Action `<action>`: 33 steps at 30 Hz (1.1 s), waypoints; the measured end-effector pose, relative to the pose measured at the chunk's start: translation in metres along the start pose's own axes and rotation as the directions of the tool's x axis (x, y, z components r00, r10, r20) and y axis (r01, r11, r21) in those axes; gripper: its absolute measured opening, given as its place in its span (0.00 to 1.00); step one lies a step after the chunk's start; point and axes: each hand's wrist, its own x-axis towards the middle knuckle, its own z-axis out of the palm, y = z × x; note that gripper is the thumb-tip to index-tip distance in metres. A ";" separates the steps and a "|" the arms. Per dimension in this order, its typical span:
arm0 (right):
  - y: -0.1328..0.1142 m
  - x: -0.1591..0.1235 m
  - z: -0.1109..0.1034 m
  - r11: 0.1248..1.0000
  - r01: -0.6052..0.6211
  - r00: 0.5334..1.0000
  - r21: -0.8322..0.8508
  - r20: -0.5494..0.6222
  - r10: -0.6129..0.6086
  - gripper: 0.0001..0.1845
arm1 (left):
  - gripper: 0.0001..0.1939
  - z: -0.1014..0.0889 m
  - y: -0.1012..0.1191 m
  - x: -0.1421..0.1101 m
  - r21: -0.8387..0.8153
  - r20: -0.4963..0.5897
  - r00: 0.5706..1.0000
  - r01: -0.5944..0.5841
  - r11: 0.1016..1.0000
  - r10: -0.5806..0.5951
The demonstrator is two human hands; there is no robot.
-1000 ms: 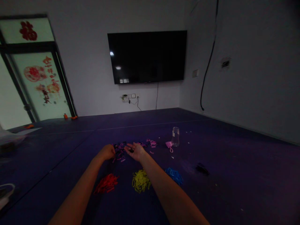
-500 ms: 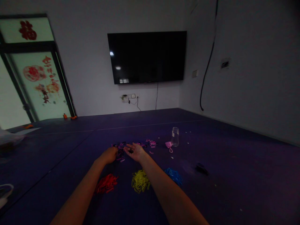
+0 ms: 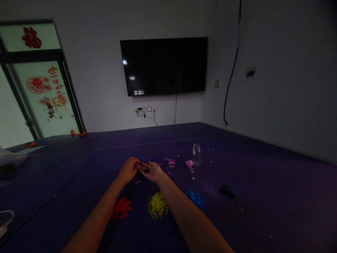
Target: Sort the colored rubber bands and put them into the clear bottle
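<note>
Palm up, my right hand (image 3: 153, 171) cups a few small black rubber bands (image 3: 146, 170) in its half-curled fingers. My left hand (image 3: 128, 170) is closed in a pinch, its fingertips against or very near the right fingertips; what it pinches is too dark and small to make out. Loose pink rubber bands (image 3: 171, 162) lie just beyond the right hand, and darker ones are partly hidden behind both hands. Nearer to me are a red rubber band pile (image 3: 122, 208), a yellow pile (image 3: 157, 205) and a blue pile (image 3: 195, 199), the last two beside my right forearm.
A clear bottle (image 3: 196, 155) stands uncapped, with a pink looped cap (image 3: 189, 163) beside it. To the right lies a dark object (image 3: 226, 190) I cannot identify. White scraps dot the purple mat (image 3: 252, 168). A white handled thing (image 3: 5, 221) sits at the left edge.
My left hand has lifted from the dark bands on the mat and moved right, up to the right hand's fingers. The right hand has stayed nearly in place.
</note>
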 end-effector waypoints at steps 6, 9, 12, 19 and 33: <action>-0.003 0.001 -0.001 0.999 0.014 0.993 0.039 -0.118 -0.009 0.15 | 0.07 0.008 -0.007 -0.009 0.147 0.095 0.993 0.061 0.987 -0.076; -0.003 0.001 -0.001 0.999 0.015 0.992 0.031 -0.128 -0.011 0.15 | 0.07 0.013 -0.005 -0.012 0.214 0.137 0.986 0.068 0.975 -0.099; -0.002 0.000 0.000 1.000 0.013 0.991 0.023 -0.133 -0.010 0.15 | 0.07 0.015 -0.005 -0.013 0.262 0.167 0.979 0.066 0.963 -0.113; 0.000 0.001 0.000 0.999 0.031 0.991 0.018 -0.134 -0.029 0.15 | 0.09 0.018 -0.004 -0.013 0.351 0.207 0.967 0.068 0.934 -0.149; 0.000 -0.003 0.007 0.999 0.033 0.987 0.006 -0.157 -0.032 0.14 | 0.10 0.006 0.017 -0.002 0.305 0.065 0.997 0.008 0.952 -0.029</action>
